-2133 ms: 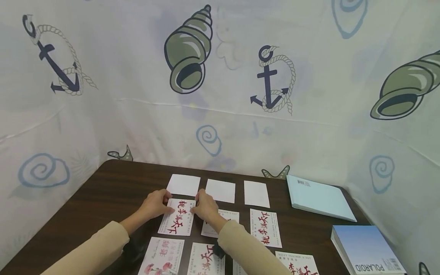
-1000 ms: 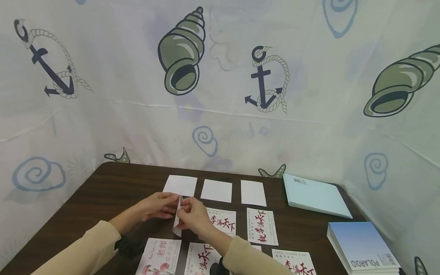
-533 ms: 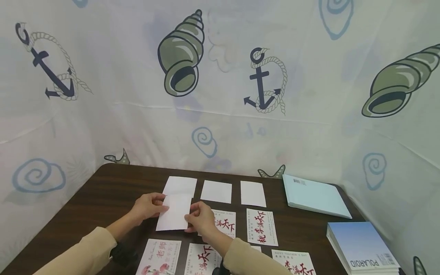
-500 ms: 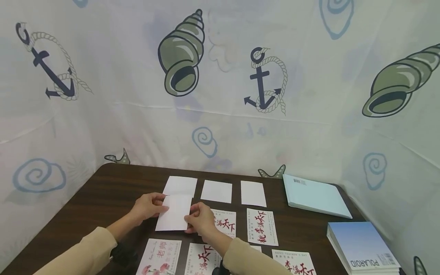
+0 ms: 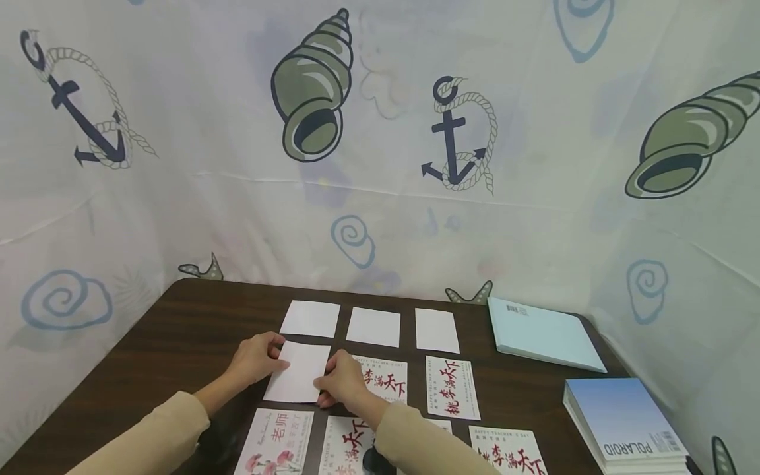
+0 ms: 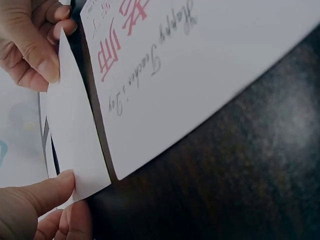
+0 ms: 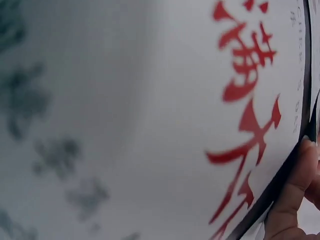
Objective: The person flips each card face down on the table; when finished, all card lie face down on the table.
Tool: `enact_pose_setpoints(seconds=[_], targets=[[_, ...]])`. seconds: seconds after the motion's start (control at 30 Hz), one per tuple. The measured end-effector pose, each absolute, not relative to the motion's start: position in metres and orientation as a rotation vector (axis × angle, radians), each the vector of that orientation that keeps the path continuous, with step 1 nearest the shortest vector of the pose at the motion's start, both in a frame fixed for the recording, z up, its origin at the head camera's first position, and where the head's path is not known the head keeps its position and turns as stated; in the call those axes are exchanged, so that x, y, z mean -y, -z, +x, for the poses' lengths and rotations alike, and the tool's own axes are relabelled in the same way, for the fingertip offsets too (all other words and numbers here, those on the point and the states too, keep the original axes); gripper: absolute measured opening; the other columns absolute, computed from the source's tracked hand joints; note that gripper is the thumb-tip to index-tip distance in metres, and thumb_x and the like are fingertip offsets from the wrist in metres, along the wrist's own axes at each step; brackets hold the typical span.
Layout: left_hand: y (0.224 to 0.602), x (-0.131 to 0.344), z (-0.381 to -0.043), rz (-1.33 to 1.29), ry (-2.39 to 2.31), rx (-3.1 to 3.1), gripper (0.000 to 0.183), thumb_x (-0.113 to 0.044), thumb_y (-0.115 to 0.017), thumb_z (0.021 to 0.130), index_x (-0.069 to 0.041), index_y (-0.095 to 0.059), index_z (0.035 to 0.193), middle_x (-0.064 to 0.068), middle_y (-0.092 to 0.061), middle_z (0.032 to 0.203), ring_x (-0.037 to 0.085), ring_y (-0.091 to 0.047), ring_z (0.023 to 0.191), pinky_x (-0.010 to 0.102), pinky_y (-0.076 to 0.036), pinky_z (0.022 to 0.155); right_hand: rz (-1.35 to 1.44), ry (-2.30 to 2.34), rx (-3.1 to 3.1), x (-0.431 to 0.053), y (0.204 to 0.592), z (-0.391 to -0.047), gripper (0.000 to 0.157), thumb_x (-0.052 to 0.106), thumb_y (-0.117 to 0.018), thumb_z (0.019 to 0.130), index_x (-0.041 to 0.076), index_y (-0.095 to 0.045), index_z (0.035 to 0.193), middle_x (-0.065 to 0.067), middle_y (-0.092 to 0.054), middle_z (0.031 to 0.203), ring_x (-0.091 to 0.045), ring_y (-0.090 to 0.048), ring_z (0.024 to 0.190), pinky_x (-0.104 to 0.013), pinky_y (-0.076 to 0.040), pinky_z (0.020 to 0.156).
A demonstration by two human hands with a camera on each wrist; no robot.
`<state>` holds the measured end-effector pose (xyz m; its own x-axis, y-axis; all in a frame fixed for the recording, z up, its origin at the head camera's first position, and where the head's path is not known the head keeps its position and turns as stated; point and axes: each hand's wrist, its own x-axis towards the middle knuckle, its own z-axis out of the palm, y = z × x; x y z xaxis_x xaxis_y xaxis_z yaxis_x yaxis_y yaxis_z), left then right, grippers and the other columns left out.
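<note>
A small card [image 5: 298, 371] lies blank white side up in the left column of the middle row. My left hand [image 5: 256, 358] pinches its left edge, thumb on top. At the opposite edge my right hand [image 5: 346, 381] holds it between thumb and curled fingers. The left wrist view shows both thumbs on the white face of the card [image 6: 80, 135], which bends slightly. Just nearer to me is a card with pink flowers and red characters [image 5: 276, 441]. A red-lettered card [image 5: 382, 379] sits right of my right hand, partly covered by it.
Three blank white cards [image 5: 373, 327] form the far row on the dark wooden table [image 5: 196, 330]. More red-lettered cards [image 5: 450, 388] lie to the right and in front. A pale blue book [image 5: 543, 335] and a thick blue POLAROID book [image 5: 623, 419] occupy the right side.
The card was printed side up, was turned over on its edge, and now shows its blank face. Since half a second ago it has shifted slightly towards me, off the far card's edge.
</note>
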<state>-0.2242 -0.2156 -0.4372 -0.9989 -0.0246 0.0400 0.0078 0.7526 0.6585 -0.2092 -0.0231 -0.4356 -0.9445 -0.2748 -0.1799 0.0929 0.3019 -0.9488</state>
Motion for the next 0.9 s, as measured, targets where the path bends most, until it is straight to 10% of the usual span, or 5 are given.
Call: enact_pose_setpoints(seconds=[0.9], targets=[[0.431, 0.216, -0.227, -0.017, 0.989, 2.987, 0.041, -0.008, -0.079, 0.071, 0.003, -0.061, 0.106, 0.005, -0.057, 0.079, 0.018, -0.051, 0.07, 0.03, -0.041, 0.059, -0.309, 1.091, -2.74, -0.114, 0.424, -0.237, 0.038, 0.003, -0.079, 0.071, -0.001, -0.058, 0.102, -0.005, -0.051, 0.079, -0.013, -0.048, 0.06, -0.025, -0.047, 0.054]])
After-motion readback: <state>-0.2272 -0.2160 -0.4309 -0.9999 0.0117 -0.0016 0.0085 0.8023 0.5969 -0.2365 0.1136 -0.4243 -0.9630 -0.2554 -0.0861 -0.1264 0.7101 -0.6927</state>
